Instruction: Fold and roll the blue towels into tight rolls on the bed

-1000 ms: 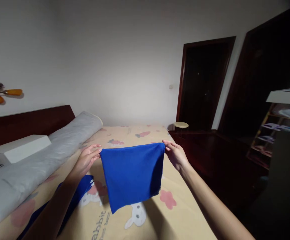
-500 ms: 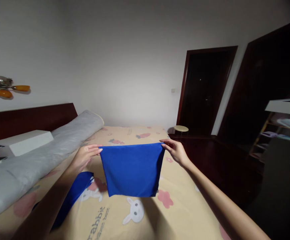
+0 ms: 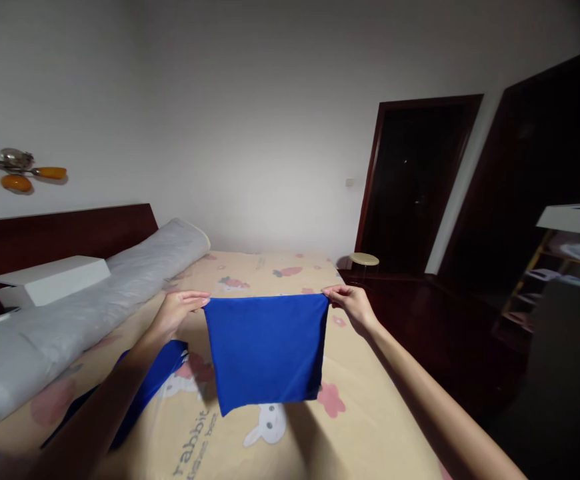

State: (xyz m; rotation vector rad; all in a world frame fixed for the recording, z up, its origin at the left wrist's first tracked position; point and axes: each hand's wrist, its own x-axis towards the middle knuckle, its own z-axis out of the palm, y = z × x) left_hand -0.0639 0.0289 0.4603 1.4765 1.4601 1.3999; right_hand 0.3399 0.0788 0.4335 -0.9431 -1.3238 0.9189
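A blue cloth (image 3: pixel 269 350) hangs spread out above the bed, its top edge nearly level. My left hand (image 3: pixel 183 310) pinches its upper left corner, and my right hand (image 3: pixel 353 303) pinches the upper right one. The lower left corner of the cloth droops a little below the rest. Under my left forearm, a second piece of blue fabric (image 3: pixel 157 377) lies on the bedsheet (image 3: pixel 370 413), partly hidden by the arm. The sheet is pale yellow with rabbit and flower prints.
A long grey roll (image 3: pixel 95 310) lies along the headboard (image 3: pixel 70 230), with a white box (image 3: pixel 67 280) by it. Beyond the bed stands a round stool (image 3: pixel 364 259) near a dark door (image 3: pixel 415 193). A shelf (image 3: pixel 530 287) is at the right.
The cloth has dropped slightly, and its lower left corner hangs lower. Both hands keep their pinch on the top corners. The view has shifted a little.
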